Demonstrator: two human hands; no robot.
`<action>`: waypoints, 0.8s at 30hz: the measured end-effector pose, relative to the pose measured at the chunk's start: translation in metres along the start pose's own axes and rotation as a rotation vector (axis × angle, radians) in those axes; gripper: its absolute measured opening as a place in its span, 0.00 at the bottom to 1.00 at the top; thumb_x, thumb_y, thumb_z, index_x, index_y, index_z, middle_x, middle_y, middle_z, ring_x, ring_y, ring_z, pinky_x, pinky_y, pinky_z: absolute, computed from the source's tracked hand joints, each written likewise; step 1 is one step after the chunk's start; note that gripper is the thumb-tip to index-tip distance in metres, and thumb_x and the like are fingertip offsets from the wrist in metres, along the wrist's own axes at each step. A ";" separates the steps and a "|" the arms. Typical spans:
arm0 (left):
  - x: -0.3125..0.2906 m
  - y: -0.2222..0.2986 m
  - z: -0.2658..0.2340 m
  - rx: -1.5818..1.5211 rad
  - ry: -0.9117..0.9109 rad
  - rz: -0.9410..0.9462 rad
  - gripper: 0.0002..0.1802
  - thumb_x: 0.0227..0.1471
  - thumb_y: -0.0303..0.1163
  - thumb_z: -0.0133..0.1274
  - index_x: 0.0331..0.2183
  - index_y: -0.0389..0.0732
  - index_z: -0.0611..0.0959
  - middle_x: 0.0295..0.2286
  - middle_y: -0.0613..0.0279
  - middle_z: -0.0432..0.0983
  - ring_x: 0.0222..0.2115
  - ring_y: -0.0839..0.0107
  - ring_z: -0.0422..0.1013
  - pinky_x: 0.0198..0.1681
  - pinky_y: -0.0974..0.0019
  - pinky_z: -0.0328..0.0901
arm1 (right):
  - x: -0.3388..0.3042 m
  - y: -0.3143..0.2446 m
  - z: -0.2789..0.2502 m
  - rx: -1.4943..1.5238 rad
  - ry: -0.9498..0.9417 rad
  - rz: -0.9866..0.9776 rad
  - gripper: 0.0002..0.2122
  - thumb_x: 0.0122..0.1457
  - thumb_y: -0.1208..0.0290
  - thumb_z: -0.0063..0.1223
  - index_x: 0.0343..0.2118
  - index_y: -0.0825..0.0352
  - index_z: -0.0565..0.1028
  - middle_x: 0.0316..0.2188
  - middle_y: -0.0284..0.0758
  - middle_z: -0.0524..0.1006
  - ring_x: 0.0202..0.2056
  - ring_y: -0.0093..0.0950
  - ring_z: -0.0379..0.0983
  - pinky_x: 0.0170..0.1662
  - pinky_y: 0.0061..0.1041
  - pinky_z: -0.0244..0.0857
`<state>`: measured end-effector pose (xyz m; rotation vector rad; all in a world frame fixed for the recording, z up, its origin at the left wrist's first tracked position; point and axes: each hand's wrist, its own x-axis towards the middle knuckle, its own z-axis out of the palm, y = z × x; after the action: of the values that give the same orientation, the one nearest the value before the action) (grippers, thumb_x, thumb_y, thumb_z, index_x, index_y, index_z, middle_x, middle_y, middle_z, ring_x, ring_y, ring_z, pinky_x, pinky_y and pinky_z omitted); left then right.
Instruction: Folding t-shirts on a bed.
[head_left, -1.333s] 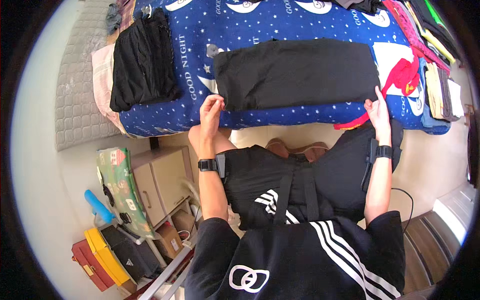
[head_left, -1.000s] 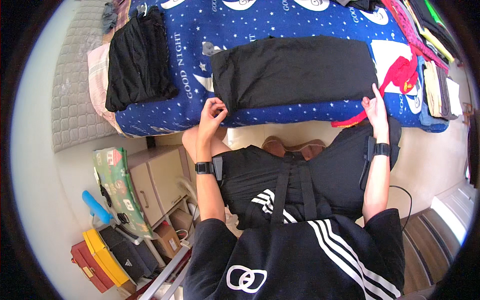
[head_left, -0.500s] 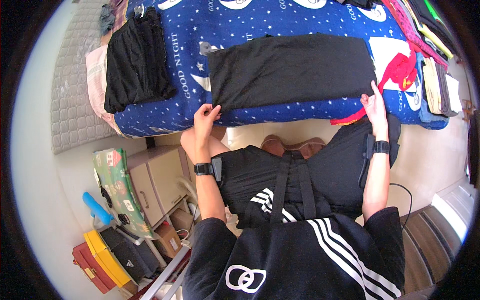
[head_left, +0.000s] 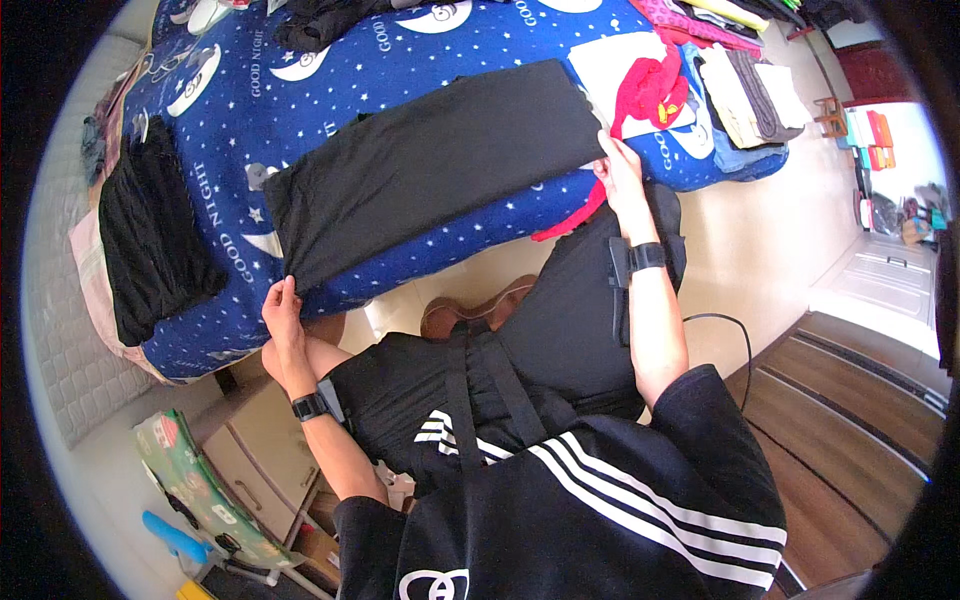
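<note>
The folded black cloth [head_left: 440, 160] is laid lengthwise near the front edge of the bed, on the blue patterned blanket [head_left: 230, 130]. A bunched black garment [head_left: 155, 230] is set to its left. By its right end, a white cloth [head_left: 612, 55] is partly covered by a red cloth [head_left: 643, 92]. The near corners are gripped between thumb and fingers: the left one by the left hand [head_left: 285, 312], the right one by the right hand [head_left: 622, 175].

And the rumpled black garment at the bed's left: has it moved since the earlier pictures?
No. The camera turned, but the rumpled black garment lies on the same spot of the blue blanket, left of the white lettering.
</note>
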<state>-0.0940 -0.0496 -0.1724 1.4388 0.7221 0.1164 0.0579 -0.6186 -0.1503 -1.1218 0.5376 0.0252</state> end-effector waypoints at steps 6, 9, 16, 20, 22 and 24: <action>-0.013 0.014 0.035 0.310 0.075 0.265 0.11 0.52 0.35 0.57 0.34 0.37 0.80 0.24 0.70 0.75 0.20 0.82 0.65 0.24 0.77 0.59 | 0.006 0.008 -0.019 -0.386 0.194 -0.183 0.19 0.60 0.58 0.50 0.42 0.71 0.75 0.23 0.32 0.77 0.16 0.20 0.71 0.20 0.18 0.62; -0.027 0.027 0.044 0.940 0.169 0.515 0.19 0.51 0.38 0.58 0.39 0.33 0.78 0.27 0.61 0.73 0.25 0.71 0.68 0.32 0.68 0.65 | -0.004 0.003 -0.005 -0.526 0.206 -0.136 0.20 0.61 0.57 0.47 0.42 0.72 0.74 0.24 0.35 0.78 0.20 0.23 0.75 0.23 0.19 0.65; -0.010 0.015 0.035 0.834 0.055 0.648 0.14 0.52 0.34 0.56 0.31 0.31 0.75 0.27 0.56 0.69 0.26 0.64 0.64 0.35 0.67 0.62 | 0.004 0.013 -0.009 -1.012 0.284 -0.445 0.17 0.53 0.59 0.56 0.30 0.73 0.78 0.27 0.49 0.77 0.29 0.43 0.75 0.35 0.36 0.66; -0.004 0.014 0.024 0.744 0.018 0.443 0.16 0.57 0.36 0.50 0.31 0.30 0.72 0.25 0.57 0.67 0.27 0.71 0.62 0.35 0.68 0.61 | 0.003 0.013 -0.012 -1.190 0.346 -0.530 0.17 0.54 0.59 0.54 0.31 0.72 0.78 0.28 0.51 0.75 0.33 0.46 0.74 0.39 0.38 0.65; -0.005 0.015 0.031 0.710 0.008 0.445 0.14 0.57 0.36 0.50 0.32 0.31 0.73 0.24 0.59 0.67 0.27 0.74 0.62 0.33 0.69 0.61 | -0.001 0.011 -0.013 -1.324 0.312 -0.499 0.17 0.55 0.60 0.53 0.32 0.73 0.77 0.29 0.51 0.75 0.35 0.47 0.73 0.40 0.40 0.65; -0.009 0.017 0.037 0.588 -0.003 0.357 0.14 0.55 0.35 0.53 0.34 0.31 0.75 0.27 0.61 0.72 0.29 0.76 0.66 0.35 0.71 0.63 | -0.005 0.011 -0.011 -1.405 0.328 -0.494 0.16 0.56 0.60 0.52 0.32 0.72 0.77 0.30 0.50 0.76 0.36 0.46 0.73 0.41 0.40 0.65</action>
<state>-0.0762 -0.0828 -0.1549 2.1251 0.5067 0.1875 0.0457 -0.6221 -0.1605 -2.6436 0.4919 -0.2524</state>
